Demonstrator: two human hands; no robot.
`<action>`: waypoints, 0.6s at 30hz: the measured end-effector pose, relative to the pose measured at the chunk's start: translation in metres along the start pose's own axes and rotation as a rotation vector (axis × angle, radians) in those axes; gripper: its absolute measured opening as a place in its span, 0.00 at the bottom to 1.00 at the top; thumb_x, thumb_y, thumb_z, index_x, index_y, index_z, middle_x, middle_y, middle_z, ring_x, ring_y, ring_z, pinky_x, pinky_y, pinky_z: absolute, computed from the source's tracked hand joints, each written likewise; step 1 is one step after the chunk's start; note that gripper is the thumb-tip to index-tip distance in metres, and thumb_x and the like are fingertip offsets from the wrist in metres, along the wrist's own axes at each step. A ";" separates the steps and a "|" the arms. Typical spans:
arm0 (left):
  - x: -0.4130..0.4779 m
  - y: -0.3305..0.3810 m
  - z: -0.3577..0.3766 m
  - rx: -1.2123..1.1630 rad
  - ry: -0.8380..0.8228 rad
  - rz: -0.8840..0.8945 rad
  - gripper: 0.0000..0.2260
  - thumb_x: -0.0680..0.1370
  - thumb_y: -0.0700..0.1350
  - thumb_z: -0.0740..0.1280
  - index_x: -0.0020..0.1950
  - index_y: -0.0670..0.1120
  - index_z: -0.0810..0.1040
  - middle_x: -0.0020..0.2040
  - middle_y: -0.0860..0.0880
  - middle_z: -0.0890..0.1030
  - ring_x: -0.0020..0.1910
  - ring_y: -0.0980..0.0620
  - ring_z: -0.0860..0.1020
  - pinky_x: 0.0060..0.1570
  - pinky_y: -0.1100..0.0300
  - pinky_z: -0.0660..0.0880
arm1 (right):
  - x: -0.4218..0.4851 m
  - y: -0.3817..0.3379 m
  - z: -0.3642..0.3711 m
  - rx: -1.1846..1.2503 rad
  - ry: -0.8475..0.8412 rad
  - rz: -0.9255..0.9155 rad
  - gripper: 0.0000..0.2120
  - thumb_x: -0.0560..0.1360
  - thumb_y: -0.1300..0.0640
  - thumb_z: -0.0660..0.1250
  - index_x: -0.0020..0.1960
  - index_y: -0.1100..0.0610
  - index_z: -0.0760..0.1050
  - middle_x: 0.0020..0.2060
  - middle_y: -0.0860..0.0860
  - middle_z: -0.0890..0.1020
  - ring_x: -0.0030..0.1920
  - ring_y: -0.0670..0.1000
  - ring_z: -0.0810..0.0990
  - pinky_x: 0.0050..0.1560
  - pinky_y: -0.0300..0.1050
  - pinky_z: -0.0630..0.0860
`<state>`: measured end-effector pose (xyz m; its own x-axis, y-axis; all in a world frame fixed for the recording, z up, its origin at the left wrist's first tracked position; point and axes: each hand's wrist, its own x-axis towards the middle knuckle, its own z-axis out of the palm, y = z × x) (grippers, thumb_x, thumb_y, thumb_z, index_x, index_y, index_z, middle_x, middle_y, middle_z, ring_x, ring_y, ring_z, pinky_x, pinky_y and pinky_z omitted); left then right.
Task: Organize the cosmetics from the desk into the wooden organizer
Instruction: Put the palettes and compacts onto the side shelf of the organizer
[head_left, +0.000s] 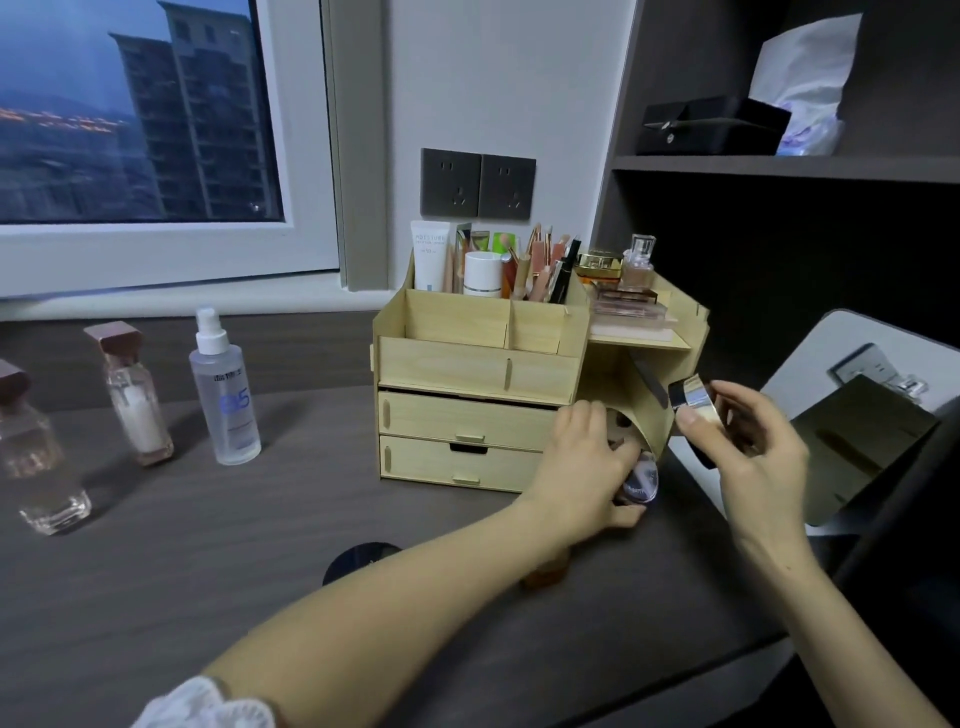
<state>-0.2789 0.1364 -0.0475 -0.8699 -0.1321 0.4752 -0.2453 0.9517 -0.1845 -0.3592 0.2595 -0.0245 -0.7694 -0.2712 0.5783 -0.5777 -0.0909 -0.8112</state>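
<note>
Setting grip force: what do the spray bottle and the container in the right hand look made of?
Spray bottle: clear, glossy, liquid visible through it, white pump; likely plastic, possibly glass. Container gripped by the right hand: black body, mirror-bright silver band; metal or metallised plastic, cannot tell.

Pale wood organizer (467, 415); dark grey-brown desk (208, 545); silver-black jar (693, 400); clear spray bottle (223, 395), blue print.

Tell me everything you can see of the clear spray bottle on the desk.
The spray bottle is a tall clear cylinder, seemingly plastic, with a white pump nozzle and blue print on its front. It stands upright on the dark desk, left of the wooden organizer and apart from it. Only the desk touches it.
</note>
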 end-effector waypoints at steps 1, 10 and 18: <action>0.005 0.001 0.002 0.059 0.014 -0.002 0.26 0.61 0.65 0.70 0.49 0.48 0.80 0.44 0.42 0.77 0.46 0.43 0.74 0.47 0.53 0.61 | 0.001 0.003 -0.001 -0.011 -0.002 0.004 0.15 0.69 0.58 0.73 0.55 0.50 0.76 0.47 0.44 0.79 0.52 0.51 0.77 0.55 0.49 0.74; 0.032 0.000 0.010 0.256 -0.077 -0.035 0.17 0.71 0.61 0.65 0.39 0.49 0.83 0.36 0.48 0.83 0.45 0.47 0.77 0.52 0.50 0.58 | 0.004 0.022 0.002 -0.212 -0.042 -0.016 0.20 0.67 0.47 0.74 0.56 0.47 0.76 0.53 0.50 0.79 0.55 0.50 0.77 0.57 0.55 0.75; 0.011 -0.026 0.011 0.056 0.148 0.139 0.12 0.73 0.51 0.64 0.33 0.47 0.80 0.33 0.48 0.80 0.40 0.47 0.78 0.47 0.53 0.62 | -0.005 0.016 0.011 -0.364 -0.147 -0.186 0.22 0.66 0.53 0.75 0.59 0.56 0.77 0.57 0.51 0.78 0.58 0.48 0.74 0.56 0.43 0.71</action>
<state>-0.2867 0.1069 -0.0474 -0.8256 0.0454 0.5624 -0.1544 0.9406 -0.3025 -0.3614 0.2489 -0.0414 -0.6111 -0.4180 0.6721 -0.7817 0.1853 -0.5955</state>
